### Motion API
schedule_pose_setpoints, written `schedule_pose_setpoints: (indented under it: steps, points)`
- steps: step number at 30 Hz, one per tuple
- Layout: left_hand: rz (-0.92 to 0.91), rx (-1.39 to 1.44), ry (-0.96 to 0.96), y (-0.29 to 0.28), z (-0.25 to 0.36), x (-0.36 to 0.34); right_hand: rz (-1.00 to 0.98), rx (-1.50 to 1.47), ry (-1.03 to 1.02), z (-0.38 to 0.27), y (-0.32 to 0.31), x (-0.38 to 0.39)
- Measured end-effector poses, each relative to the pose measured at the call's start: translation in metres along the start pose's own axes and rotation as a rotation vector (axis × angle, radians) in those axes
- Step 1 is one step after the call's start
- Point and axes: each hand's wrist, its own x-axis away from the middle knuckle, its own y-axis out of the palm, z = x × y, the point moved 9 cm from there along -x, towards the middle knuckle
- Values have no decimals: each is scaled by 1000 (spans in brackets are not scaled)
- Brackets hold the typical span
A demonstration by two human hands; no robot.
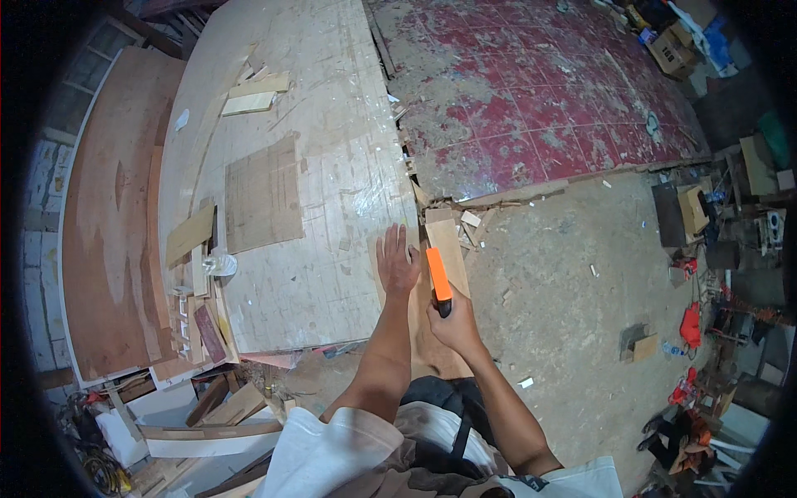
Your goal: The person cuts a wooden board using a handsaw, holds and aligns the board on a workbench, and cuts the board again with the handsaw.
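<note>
My left hand [398, 259] lies flat with its fingers stretched forward, near the right edge of a large pale plywood worktop [332, 315]. Just to its right, my right hand [455, 322] is closed round a tool with an orange and black handle [438, 274]. The orange part points forward, away from me. Whatever working end the tool has is hidden from above, so its kind cannot be told. Beneath and beside it runs a long brown wooden board [448, 242], from the worktop's edge back toward my body.
Offcuts [249, 101], a brown square sheet [264, 195] and a clear plastic cup [221, 266] lie on the worktop. A reddish plywood panel [112, 216] stands at left. Scrap wood [237, 407] is piled at lower left. Beyond the concrete floor [556, 282] lies a red tiled surface [531, 100].
</note>
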Motion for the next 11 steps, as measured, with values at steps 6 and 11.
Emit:
schedule_pose_setpoints:
  steps: [6, 11]
  points:
    - [-26, -12, -25, -2, -9, -4, -67, 16, 26, -46, -4, 34]
    - [-40, -13, -36, 5, -10, -1, -142, 41, 97, -57, -36, 54]
